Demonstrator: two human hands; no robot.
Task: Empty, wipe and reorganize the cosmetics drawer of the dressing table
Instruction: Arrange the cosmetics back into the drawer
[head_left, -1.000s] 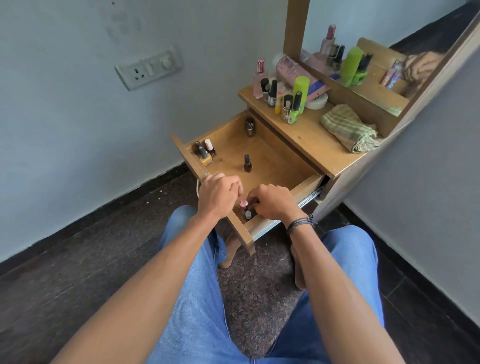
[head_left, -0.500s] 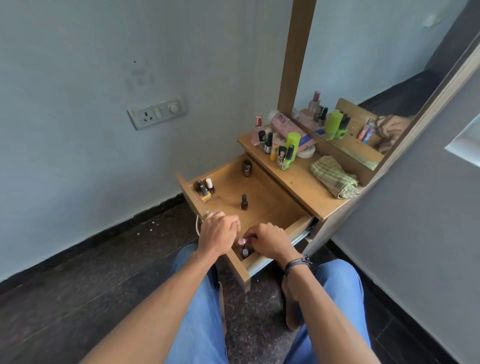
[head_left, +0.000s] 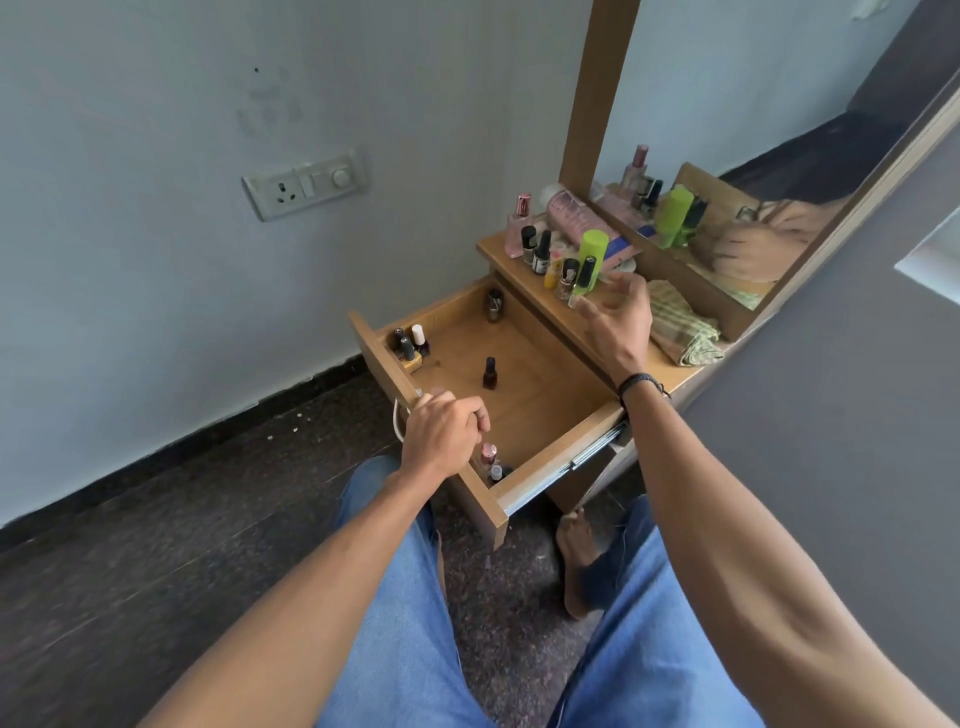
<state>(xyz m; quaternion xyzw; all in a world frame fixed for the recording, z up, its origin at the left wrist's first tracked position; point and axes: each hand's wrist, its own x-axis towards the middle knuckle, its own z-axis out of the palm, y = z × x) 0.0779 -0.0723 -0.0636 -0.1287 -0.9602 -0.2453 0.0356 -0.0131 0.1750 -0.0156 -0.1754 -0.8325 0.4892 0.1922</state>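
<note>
The wooden drawer of the dressing table stands pulled out. Inside it, one dark nail polish bottle stands alone in the middle, a few bottles cluster in the far left corner, a dark bottle stands at the back, and two small bottles sit in the near corner. My left hand rests with curled fingers on the drawer front, just above those two bottles. Spread and empty, my right hand hovers over the tabletop, close to the standing bottles.
A folded green checked cloth lies on the tabletop to the right of my hand. The mirror rises behind it. A switch plate is on the wall to the left. My knees and a bare foot are below the drawer.
My right hand has left the near corner of the drawer and risen over the tabletop, opening as it went. The left hand stays on the drawer front. The camera tilted up.
</note>
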